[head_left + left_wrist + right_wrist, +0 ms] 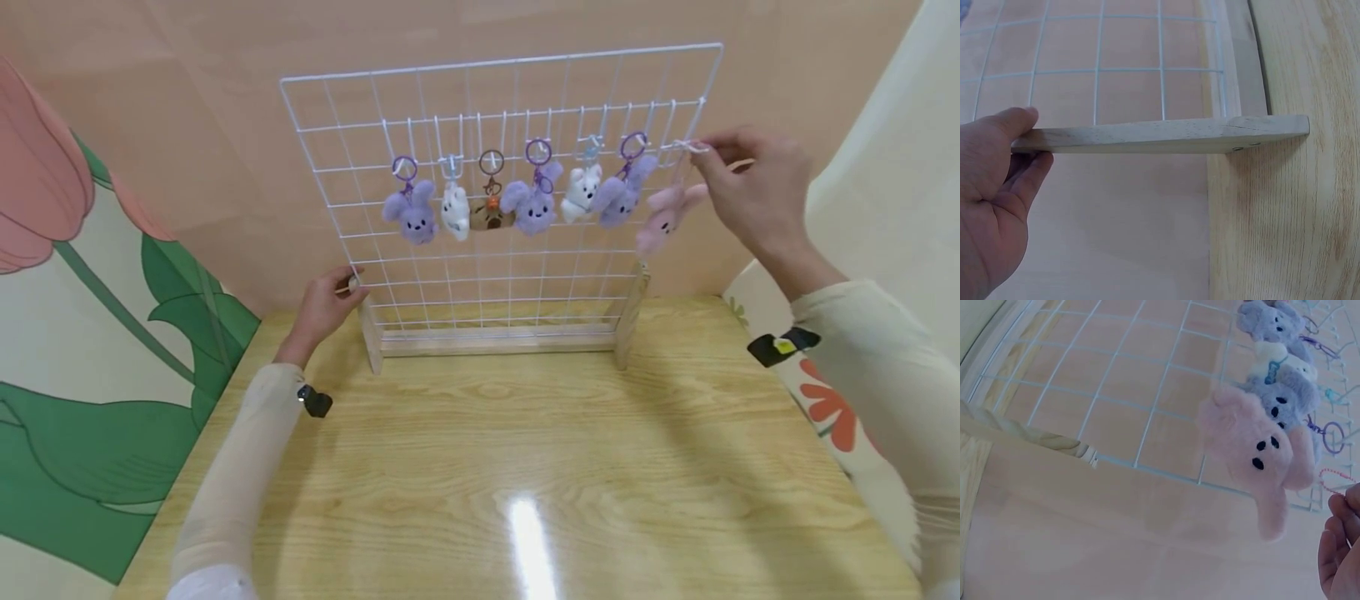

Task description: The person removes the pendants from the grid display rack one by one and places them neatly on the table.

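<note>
A white wire grid rack [502,62] stands upright in a wooden base. My left hand [327,307] pinches the top of its left wooden side post [1147,132] between thumb and fingers. At the rack's right end, my right hand [765,187] pinches the pink bead chain [1335,475] of a pink long-eared plush keychain [662,218] beside a white hook [686,147]. The pink plush hangs below the fingertips, in front of the grid. Whether its chain loops over the hook, I cannot tell. Part of the right hand lies outside the right wrist view.
Several plush keychains hang in a row on hooks, among them a purple one [411,215], a white one [455,208] and a brown one [492,215]. The right wooden post [632,317] stands below the pink plush. A wooden table [420,467] spreads in front.
</note>
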The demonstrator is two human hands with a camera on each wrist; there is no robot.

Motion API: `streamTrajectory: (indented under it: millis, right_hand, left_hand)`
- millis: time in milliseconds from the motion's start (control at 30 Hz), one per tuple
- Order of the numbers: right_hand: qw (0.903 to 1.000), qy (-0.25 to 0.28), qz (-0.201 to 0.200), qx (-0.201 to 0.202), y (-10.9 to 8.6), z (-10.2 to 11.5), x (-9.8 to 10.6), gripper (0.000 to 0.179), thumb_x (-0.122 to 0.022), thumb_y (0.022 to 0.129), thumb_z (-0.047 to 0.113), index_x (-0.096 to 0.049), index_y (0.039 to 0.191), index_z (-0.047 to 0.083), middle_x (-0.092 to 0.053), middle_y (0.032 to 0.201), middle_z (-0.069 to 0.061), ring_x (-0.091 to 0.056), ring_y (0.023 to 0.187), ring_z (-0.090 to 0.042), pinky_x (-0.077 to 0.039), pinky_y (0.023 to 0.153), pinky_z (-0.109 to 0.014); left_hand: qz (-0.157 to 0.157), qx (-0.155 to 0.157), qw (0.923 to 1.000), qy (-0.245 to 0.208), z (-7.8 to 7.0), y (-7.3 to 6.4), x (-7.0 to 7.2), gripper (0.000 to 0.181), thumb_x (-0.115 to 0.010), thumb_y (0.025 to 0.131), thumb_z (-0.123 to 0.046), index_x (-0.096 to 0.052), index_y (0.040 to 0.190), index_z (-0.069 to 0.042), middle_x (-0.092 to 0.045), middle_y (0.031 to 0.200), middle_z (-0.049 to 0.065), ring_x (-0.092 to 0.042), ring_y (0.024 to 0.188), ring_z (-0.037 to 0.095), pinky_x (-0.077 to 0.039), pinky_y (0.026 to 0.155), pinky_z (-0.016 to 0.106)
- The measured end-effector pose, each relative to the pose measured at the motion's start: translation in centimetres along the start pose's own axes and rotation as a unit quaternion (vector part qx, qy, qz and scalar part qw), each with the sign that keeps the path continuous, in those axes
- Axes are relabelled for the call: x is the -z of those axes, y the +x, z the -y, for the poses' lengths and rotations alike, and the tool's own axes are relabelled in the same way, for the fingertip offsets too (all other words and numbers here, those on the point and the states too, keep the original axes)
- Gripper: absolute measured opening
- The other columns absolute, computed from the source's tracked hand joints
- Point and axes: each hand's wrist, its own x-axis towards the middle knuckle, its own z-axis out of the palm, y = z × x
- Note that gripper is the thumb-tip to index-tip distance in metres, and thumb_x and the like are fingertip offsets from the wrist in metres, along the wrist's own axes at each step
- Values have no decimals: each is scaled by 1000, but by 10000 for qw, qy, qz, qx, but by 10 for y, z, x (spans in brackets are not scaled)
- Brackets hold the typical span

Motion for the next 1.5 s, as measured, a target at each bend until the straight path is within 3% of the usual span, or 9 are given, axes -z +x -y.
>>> streamTrajectory:
  millis: [167,333,533,733,967,1133,1367,1500]
  right_hand:
    - [10000,19,-49,24,-4,1,4,30,-69,96,29,-79,108,3,-67,85,27,-59,74,10,-46,68,-8]
    - [10000,50,-50,23,-11,7,8,28,-69,96,26,-79,107,1,-61,81,34,-59,73,9,-47,67,-7]
    - [9995,-82,-228,184,-21,13,10,27,-71,96,24,-79,105,0,-65,83,29,-60,75,10,-48,68,-5]
    - [9995,-69,-204,216,-32,19,15,27,-71,96,24,-78,105,-1,-62,82,33,-61,75,10,-48,69,-4]
    - [9994,-94,-51,320,-48,16,24,24,-72,96,26,-80,103,4,-77,95,9,-62,76,9,-48,68,-3]
    - [9994,-139,112,293,-64,7,27,27,-71,96,26,-80,104,2,-73,92,22,-61,74,11,-47,68,-2]
    - [9993,-151,214,279,-88,-12,27,24,-73,96,25,-80,104,4,-74,96,21,-62,77,13,-47,68,-1]
    - [9988,-188,279,351,-100,-23,25,23,-73,96,23,-80,103,2,-67,91,34,-60,76,16,-46,68,1]
  left_hand:
    - [39,65,10000,-62,-1,1,-1,42,-69,98,-7,-59,135,8,-62,130,31,-64,121,42,-57,99,44]
    - [57,89,9999,-66,-1,0,0,42,-70,98,-8,-59,136,8,-63,130,31,-64,120,43,-57,98,44]
    - [45,84,9999,-59,0,0,1,42,-70,98,-10,-59,136,6,-62,131,32,-64,120,43,-57,98,44]
    - [70,51,10000,-22,-2,-1,2,43,-69,99,-10,-59,136,8,-61,131,34,-63,121,44,-57,98,45]
    - [58,-38,10000,3,-4,-1,2,42,-70,97,-7,-58,134,11,-62,129,34,-64,120,44,-57,98,44]
    - [45,-19,10000,36,-2,-1,1,42,-70,97,-6,-59,134,10,-63,128,32,-65,119,42,-57,97,43]
    - [49,-16,10000,-5,-1,0,1,43,-70,98,-8,-59,135,10,-62,129,34,-65,119,43,-57,97,44]
    - [57,3,10000,-10,-1,0,1,43,-70,98,-8,-59,135,10,-62,129,34,-64,120,43,-57,97,45]
